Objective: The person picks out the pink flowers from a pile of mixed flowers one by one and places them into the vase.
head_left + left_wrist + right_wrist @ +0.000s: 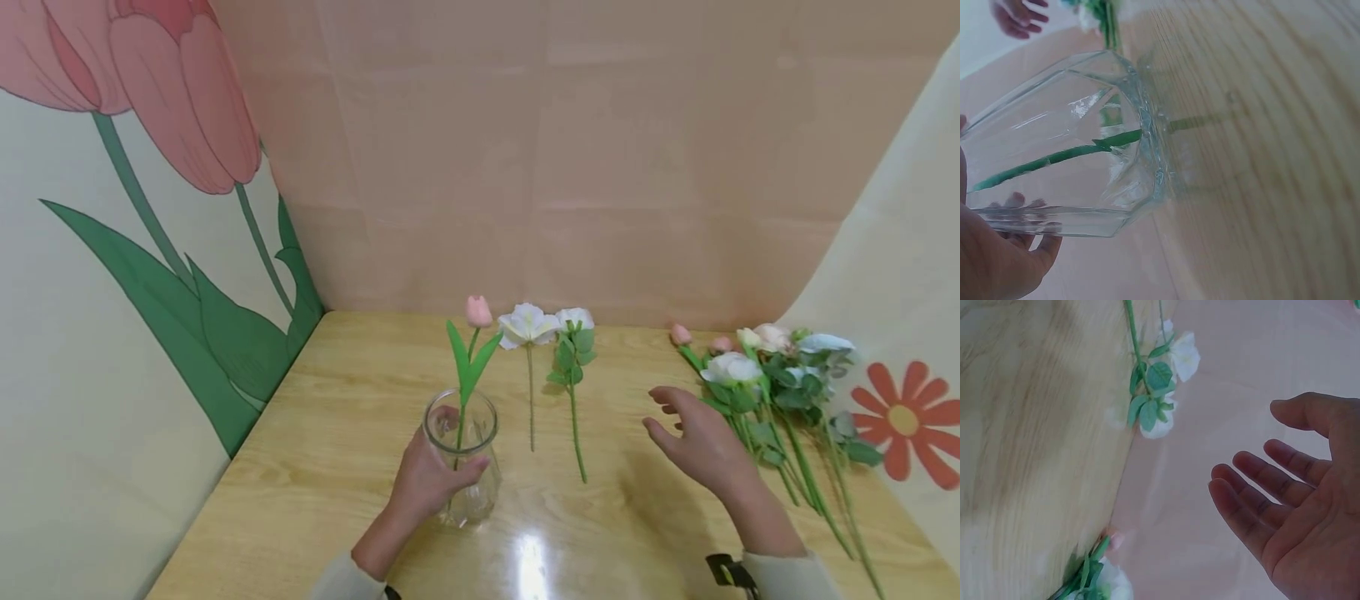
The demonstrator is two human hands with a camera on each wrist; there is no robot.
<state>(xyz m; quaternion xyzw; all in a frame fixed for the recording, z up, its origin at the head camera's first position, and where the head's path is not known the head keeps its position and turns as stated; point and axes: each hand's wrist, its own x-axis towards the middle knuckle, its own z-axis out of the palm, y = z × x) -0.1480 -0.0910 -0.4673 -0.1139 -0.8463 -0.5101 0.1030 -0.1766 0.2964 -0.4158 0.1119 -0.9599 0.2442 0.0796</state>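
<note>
In the head view a clear glass vase [480, 492] stands upright on the wooden table, with a pink tulip [478, 312] inside it. The tulip's green stem [1054, 159] runs down to the bottom of the vase in the left wrist view. My left hand [429, 473] grips the vase from its left side, fingers behind and thumb across the front. Over the table, left of a pile of flowers, my right hand [701, 440] hovers with nothing in it. Its fingers [1266, 481] are spread and slightly bent in the right wrist view.
Right of the vase lie a white flower [527, 325] on a thin stem and a white rose [574, 318] with green leaves. The pile of mixed flowers [735, 371] lies at the table's right, by the wall. A pink backdrop [600, 167] rises behind the table [337, 433].
</note>
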